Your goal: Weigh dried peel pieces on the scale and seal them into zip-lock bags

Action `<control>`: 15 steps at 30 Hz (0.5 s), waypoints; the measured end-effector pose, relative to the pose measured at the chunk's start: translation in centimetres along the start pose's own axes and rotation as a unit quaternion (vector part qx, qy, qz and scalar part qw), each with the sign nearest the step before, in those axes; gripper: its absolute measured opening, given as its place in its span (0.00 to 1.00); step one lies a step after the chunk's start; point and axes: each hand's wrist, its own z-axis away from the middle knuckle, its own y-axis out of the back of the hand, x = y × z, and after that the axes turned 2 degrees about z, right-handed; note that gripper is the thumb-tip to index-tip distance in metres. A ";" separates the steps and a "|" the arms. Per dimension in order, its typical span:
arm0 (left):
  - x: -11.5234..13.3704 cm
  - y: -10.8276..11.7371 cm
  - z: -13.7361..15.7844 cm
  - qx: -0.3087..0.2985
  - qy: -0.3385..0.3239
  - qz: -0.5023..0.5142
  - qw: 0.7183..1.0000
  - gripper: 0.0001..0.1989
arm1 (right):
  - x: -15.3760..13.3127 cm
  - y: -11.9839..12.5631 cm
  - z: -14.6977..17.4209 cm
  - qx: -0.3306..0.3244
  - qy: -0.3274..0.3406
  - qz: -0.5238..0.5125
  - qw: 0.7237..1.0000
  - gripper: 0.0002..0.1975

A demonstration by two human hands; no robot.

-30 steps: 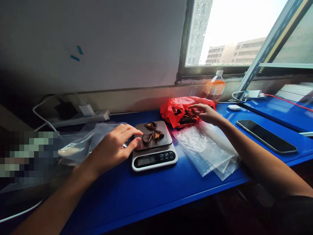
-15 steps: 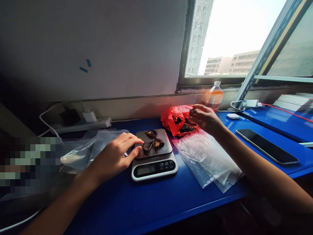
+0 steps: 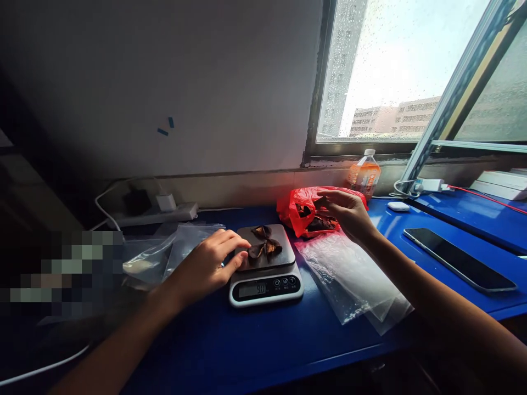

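Note:
A white digital kitchen scale (image 3: 267, 296) with a steel plate stands before me, its display reading about 90 or 9.0. On the plate lie several curled, dark brown pieces of dried peel (image 3: 272, 249). My left hand (image 3: 216, 258) rests at the plate's left edge, thumb and fingers apart, fingertips beside the leftmost piece. Behind and to the right, a red plastic bag (image 3: 292, 211) gapes toward me with more dark peel (image 3: 323, 224) inside. Over its mouth, my right hand (image 3: 348, 214) pinches a small dark piece, mostly shaded by the fingers.
Clear plastic bags (image 3: 346, 274) lie right of the scale, more clear bags (image 3: 181, 247) to its left. A phone (image 3: 457, 258), a white earbud case (image 3: 398, 206) and an orange drink bottle (image 3: 365, 174) are at the right. A power strip (image 3: 185, 212) runs along the wall.
My right hand has dipped slightly closer to the red bag with its dark piece. The left hand stays beside the scale plate. The whole view has shifted a little.

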 end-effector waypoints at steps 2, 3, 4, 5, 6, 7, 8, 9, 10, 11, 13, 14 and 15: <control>0.0 -0.1 0.1 0.001 -0.001 -0.002 1.000 0.11 | -0.2 -0.4 0.3 -0.008 0.007 0.004 1.000 0.19; 0.0 -0.1 0.1 0.003 0.000 -0.004 1.000 0.11 | -0.2 -0.7 0.5 -0.007 0.010 0.004 1.000 0.20; 0.1 -0.1 0.1 0.003 -0.001 -0.005 1.000 0.11 | -0.3 -0.9 0.7 -0.003 0.012 0.006 1.000 0.20; 0.1 0.0 0.1 0.001 -0.002 -0.006 1.000 0.12 | -0.4 -1.2 0.9 0.001 0.011 0.010 1.000 0.19; 0.2 0.0 0.1 0.000 -0.004 -0.007 1.000 0.12 | -0.5 -1.5 1.1 0.003 0.007 0.015 1.000 0.18; 0.3 0.0 0.0 -0.002 -0.005 -0.008 1.000 0.12 | -0.5 -1.9 1.4 0.000 0.003 0.019 1.000 0.17; 0.4 0.1 0.0 -0.003 -0.006 -0.008 1.000 0.12 | -0.6 -2.2 1.8 -0.006 0.000 0.023 1.000 0.15; 0.5 0.1 0.0 -0.005 -0.006 -0.008 1.000 0.12 | -0.7 -2.6 2.2 -0.015 0.000 0.027 1.000 0.13; 0.5 0.1 0.0 -0.007 -0.004 -0.007 1.000 0.12 | -0.8 -3.0 2.5 -0.025 0.003 0.031 0.999 0.12; 0.5 0.1 0.0 -0.008 -0.001 -0.006 1.000 0.12 | -0.9 -3.3 2.9 -0.034 0.008 0.036 0.999 0.11; 0.5 0.1 0.1 -0.009 0.001 -0.001 1.000 0.12 | -1.1 -3.9 3.5 -0.049 0.019 0.047 0.998 0.09; 0.5 0.1 0.1 -0.010 0.002 0.002 1.000 0.12 | -1.2 -4.1 3.7 -0.056 0.022 0.050 0.997 0.09; 0.4 0.1 0.1 -0.011 0.004 0.005 1.000 0.12 | -1.2 -4.3 3.9 -0.060 0.025 0.053 0.996 0.08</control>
